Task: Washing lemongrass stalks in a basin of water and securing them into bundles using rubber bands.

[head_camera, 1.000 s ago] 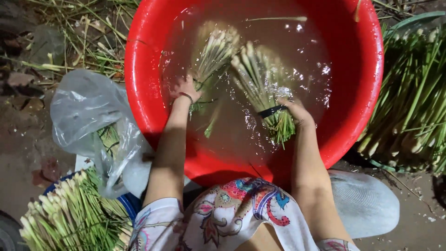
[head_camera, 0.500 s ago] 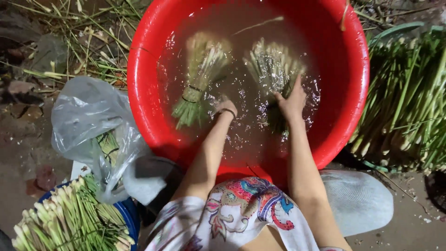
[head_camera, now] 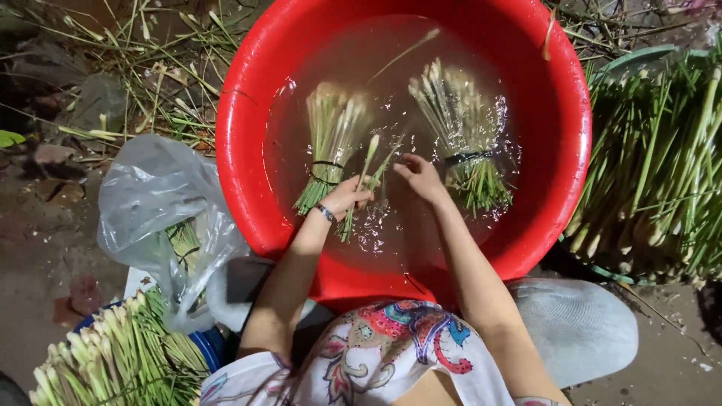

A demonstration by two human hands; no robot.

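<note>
Left hand (head_camera: 347,197) gripping stalk (head_camera: 361,180) over red basin (head_camera: 248,150)

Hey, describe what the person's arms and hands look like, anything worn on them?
Both arms are bare from the shoulder area down, with no sleeves and no gloves. The left hand has a thin dark band at the wrist, like a bracelet or hair tie. The right hand shows nothing worn. At the bottom edge is a white garment with a colourful paisley print.
</note>
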